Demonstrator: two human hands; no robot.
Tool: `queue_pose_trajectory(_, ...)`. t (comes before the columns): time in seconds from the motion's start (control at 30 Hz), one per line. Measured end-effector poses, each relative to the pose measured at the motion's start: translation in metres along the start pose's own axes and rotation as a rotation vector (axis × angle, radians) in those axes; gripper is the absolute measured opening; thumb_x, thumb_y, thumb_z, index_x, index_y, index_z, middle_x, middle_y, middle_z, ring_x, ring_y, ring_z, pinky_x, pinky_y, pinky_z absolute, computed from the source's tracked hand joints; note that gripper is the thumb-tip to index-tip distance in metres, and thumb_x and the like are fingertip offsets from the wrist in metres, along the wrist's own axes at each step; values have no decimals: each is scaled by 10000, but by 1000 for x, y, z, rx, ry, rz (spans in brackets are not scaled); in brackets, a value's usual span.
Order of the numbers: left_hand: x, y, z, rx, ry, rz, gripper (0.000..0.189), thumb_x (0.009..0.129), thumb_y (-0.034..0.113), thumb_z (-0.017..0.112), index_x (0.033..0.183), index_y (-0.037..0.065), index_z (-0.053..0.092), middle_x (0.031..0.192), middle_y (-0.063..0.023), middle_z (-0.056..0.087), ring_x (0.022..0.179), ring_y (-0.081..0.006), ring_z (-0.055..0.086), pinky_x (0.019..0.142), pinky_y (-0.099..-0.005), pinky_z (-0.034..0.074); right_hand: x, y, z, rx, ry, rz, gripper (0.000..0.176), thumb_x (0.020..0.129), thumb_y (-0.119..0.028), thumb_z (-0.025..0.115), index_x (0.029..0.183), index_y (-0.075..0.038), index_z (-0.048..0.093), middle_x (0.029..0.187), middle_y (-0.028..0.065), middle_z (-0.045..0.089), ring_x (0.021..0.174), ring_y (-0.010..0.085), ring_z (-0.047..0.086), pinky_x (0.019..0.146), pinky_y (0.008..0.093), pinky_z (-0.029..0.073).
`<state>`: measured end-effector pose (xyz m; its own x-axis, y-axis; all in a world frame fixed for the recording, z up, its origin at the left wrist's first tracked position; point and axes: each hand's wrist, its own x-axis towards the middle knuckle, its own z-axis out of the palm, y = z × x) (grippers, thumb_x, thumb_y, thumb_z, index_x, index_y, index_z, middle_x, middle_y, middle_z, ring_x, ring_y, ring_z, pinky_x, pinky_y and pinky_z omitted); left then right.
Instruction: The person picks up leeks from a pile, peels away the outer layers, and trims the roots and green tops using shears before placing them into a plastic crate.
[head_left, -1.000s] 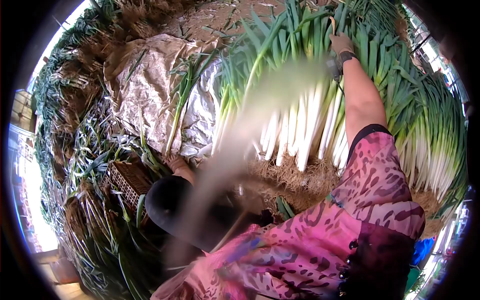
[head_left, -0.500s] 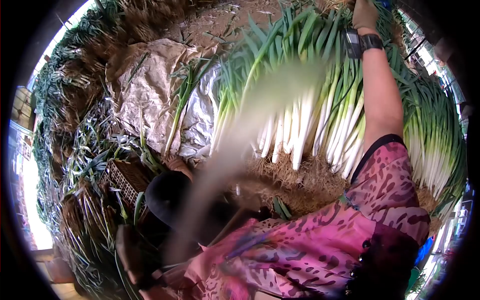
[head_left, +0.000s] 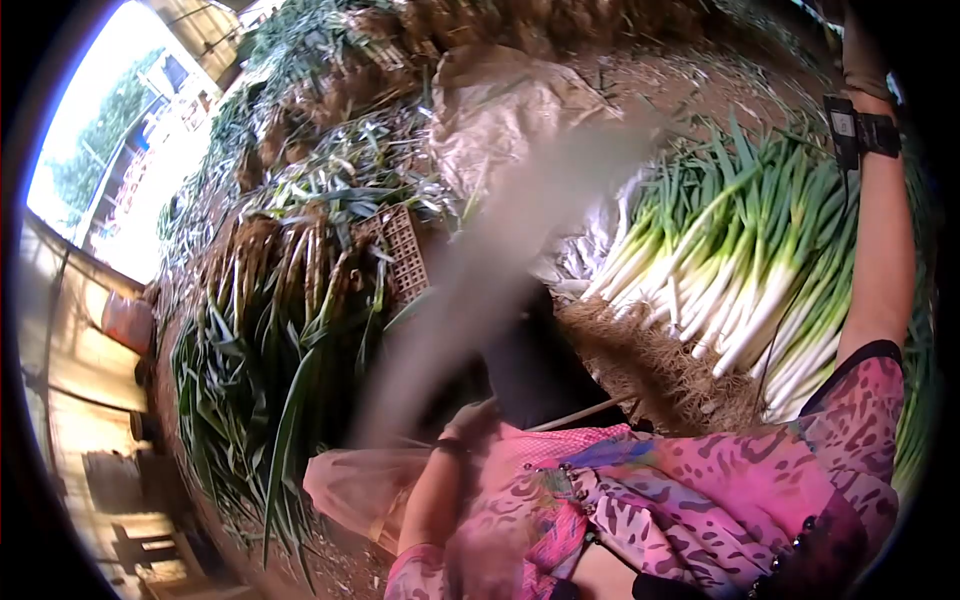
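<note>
Though my left hand is drawn in close, near the dark-clothed leg, I honestly can't tell if its fingers are apart or together, picture's too soft. Just past the leg sit the hairy roots of the white-stemmed leeks, laid side by side on the ground, green tops pointing away. My right hand is way out at the edge of view, arm nearly straight, chunky gadget at the wrist. Can't read those fingers either, or whether they've got anything. I'd call the step a long reach alongside the row; any grab out there would call for a clearer look first. Beyond the leeks' tips, tan sacking.
</note>
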<state>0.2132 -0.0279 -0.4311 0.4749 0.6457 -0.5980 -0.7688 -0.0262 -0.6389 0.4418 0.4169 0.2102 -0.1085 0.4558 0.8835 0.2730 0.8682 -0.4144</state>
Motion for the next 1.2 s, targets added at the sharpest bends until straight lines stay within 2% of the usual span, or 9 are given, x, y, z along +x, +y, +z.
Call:
queue_pose_trajectory(0.07, -12, -37, 20, 1416, 232, 611, 163, 910, 132, 638, 1008, 20, 703, 1084, -102, 712, 1048, -245, 661, 926, -393, 511, -3, -15, 39, 52, -98, -85, 393, 1015, -309, 541, 1206, 32, 587, 1073, 202, 657, 941, 328, 651, 881, 424, 524)
queue_pose_trajectory(0.3, -13, -20, -27, 2249, 501, 624, 273, 923, 294, 668, 1081, 87, 748, 1007, -122, 746, 856, -230, 726, 763, -337, 574, -182, 49, 292, 4, -827, -698, 418, 925, -332, 634, 1260, -84, 657, 1129, 226, 695, 1001, 355, 695, 909, 400, 551)
queue_pose_trajectory(0.37, -14, -17, -41, 2750, 403, 888, 234, 934, 246, 626, 1075, 94, 736, 1014, -96, 753, 864, -212, 718, 764, -346, 570, -270, -25, 268, 107, -1411, -313, 546, 920, -394, 623, 1318, -23, 577, 1171, 248, 668, 1057, 367, 672, 936, 418, 533)
queue_pose_trajectory(0.57, -68, -64, 9, 1096, -20, 934, 347, 875, 98, 738, 1183, 1, 612, 976, -33, 678, 858, -115, 654, 773, -265, 530, -521, -58, 286, 111, -1888, 123, 604, 876, -554, 658, 1032, 30, 682, 951, 269, 697, 991, 398, 672, 881, 449, 512)
queue_pose_trajectory(0.77, -134, -119, 63, 1440, -266, 1037, 498, 892, 44, 699, 1347, -13, 507, 1188, -76, 637, 1020, -155, 626, 928, -314, 519, -628, -14, 330, 800, -1409, 559, 369, 970, -353, 650, 896, 8, 659, 713, 62, 615, 622, 192, 603, 558, 321, 505)
queue_pose_trajectory(0.97, -188, -143, 107, 1515, -368, 867, 481, 917, 86, 745, 1347, -6, 551, 1223, -55, 653, 1111, -124, 601, 995, -301, 491, -478, -97, 283, 688, -1400, 525, 314, 938, -285, 651, 1112, -25, 637, 757, 49, 655, 645, 84, 609, 537, 242, 471)
queue_pose_trajectory(1.07, -225, -124, 120, 1625, -72, 1354, 459, 915, 159, 765, 1314, 13, 591, 1163, -53, 681, 1088, -117, 612, 937, -295, 512, -454, -138, 278, 566, -1340, 318, 514, 912, -327, 672, 1288, -16, 511, 868, 102, 693, 755, 142, 674, 670, 304, 539)
queue_pose_trajectory(1.13, -259, -86, 132, 2035, 591, 1997, 533, 817, 237, 796, 1252, -8, 608, 1145, -192, 685, 1054, -327, 664, 923, -397, 527, -475, -145, 290, 663, -1521, 442, 448, 904, -289, 672, 1216, -14, 504, 892, 163, 690, 770, 231, 688, 667, 354, 539)
queue_pose_trajectory(1.2, -283, -20, 122, 1969, 1369, 1925, 635, 796, 311, 785, 1311, 11, 565, 1269, -216, 622, 1190, -386, 575, 1013, -454, 462, -518, -142, 309, 614, -1649, 507, 352, 913, -216, 654, 1142, -2, 496, 802, 160, 663, 706, 240, 690, 627, 360, 538)
